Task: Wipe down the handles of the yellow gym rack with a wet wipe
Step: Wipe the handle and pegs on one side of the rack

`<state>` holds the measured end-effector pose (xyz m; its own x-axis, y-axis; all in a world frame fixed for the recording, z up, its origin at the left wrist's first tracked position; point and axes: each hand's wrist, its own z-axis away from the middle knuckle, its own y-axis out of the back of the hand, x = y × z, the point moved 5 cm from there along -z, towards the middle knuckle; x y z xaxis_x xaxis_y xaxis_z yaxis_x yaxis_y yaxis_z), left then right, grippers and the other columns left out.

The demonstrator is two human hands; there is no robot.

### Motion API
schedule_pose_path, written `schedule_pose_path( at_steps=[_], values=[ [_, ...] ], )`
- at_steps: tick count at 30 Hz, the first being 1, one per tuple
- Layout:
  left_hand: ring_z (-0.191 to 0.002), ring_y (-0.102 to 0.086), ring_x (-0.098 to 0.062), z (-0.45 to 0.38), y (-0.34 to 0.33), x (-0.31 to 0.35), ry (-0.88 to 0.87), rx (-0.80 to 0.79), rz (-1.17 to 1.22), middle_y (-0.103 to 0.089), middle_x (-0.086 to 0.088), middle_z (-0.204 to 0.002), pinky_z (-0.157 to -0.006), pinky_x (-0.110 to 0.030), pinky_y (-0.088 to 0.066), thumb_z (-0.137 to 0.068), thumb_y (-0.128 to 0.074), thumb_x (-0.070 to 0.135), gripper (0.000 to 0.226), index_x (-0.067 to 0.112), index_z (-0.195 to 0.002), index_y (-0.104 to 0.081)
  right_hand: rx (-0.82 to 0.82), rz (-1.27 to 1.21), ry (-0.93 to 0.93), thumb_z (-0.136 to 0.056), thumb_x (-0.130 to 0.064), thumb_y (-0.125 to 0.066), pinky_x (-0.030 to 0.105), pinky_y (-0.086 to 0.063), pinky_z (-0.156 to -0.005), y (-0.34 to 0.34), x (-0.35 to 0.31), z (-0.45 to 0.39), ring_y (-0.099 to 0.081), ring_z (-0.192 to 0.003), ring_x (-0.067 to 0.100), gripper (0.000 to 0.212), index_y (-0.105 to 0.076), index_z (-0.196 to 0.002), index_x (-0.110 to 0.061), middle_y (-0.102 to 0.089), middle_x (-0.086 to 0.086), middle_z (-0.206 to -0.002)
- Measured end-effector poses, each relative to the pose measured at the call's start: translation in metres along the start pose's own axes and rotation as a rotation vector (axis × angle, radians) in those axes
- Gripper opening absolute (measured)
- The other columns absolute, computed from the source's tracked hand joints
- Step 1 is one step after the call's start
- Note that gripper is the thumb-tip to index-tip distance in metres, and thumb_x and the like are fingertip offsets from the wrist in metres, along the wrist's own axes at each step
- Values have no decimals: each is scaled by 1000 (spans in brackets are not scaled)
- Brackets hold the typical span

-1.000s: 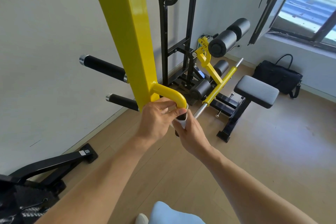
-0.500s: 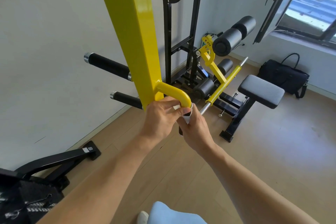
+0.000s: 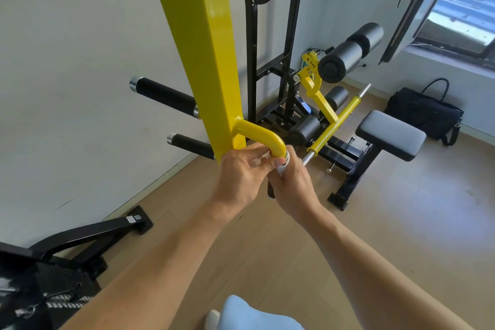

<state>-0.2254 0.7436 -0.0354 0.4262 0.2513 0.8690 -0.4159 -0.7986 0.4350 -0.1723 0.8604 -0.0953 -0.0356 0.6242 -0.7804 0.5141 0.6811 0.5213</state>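
The yellow gym rack (image 3: 198, 43) fills the middle of the view, its square upright running from the top edge down and slightly rightward to just above the hands. Behind it stand two black pegs (image 3: 163, 95) that jut toward the wall, and further back a padded seat (image 3: 391, 134) on the wooden floor (image 3: 401, 222).

From the foot of the upright a curved yellow handle (image 3: 261, 134) springs out to the right, then bends downward. Its grip section therefore runs roughly vertical, dropping from the bend through the hands, with a dark lower end (image 3: 271, 191) showing below them.

The left hand (image 3: 241, 177) sits just under the bend, its fingers curled in against the tube near the upright. The right hand (image 3: 293, 185) is clenched around the descending grip, directly below the bend and touching the left hand. A scrap of white, the wet wipe (image 3: 281, 169), shows between the right thumb and the tube, so that hand appears to hold the wipe against the handle; how much of the wipe is wrapped around cannot be told.

Since the grip's long axis points down and toward the person, the wiping stroke likely has to run along that line, and the right hand is the one placed for it.
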Motion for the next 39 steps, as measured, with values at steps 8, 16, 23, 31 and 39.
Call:
schedule_pose_path(
  at_steps=[8, 16, 23, 31, 39],
  values=[
    [-79, -53, 30, 0, -4, -1, 25, -27, 26, -75, 12, -108, -77, 5, -38, -85, -76, 32, 27, 19, -107, -78, -209, 118, -265, -94, -46, -58, 48, -56, -74, -24, 45, 29, -64, -84, 23, 26, -48, -110, -27, -68, 1, -95],
    [-77, -56, 27, -2, -8, 0, 23, -43, 41, -55, 28, -122, -77, 2, -43, -85, -76, 33, 26, 17, -106, -78, -128, -1, -276, -95, -35, -61, 47, -55, -69, -15, 32, 24, -65, -81, 27, 23, -49, -111, -23, -68, 4, -91],
    [-87, -61, 18, -3, -4, -3, 44, -39, 64, -74, 19, -98, -78, -4, -47, -84, -76, 35, 23, 26, -104, -79, -5, -90, -84, -97, -37, -60, 46, -55, -62, 7, -3, 1, -64, -74, 23, 19, -49, -107, -25, -63, 1, -88],
    [-83, -59, 24, -2, -1, -6, 58, -67, 56, -70, 27, -93, -75, 1, -44, -86, -75, 33, 18, 24, -100, -79, -161, 33, -258, -95, -36, -63, 47, -56, -78, -17, 25, 24, -66, -90, 24, 25, -51, -114, -26, -69, 0, -101],
    [-123, -46, 15, 29, -21, -36, 166, -150, 159, -47, 39, -133, -89, 5, -33, -104, -45, 37, 42, 42, -145, -43, -88, 97, -128, -96, -53, -51, 51, -51, -77, -8, 12, 11, -60, -84, 23, 31, -47, -110, -25, -62, -1, -93]
  ],
)
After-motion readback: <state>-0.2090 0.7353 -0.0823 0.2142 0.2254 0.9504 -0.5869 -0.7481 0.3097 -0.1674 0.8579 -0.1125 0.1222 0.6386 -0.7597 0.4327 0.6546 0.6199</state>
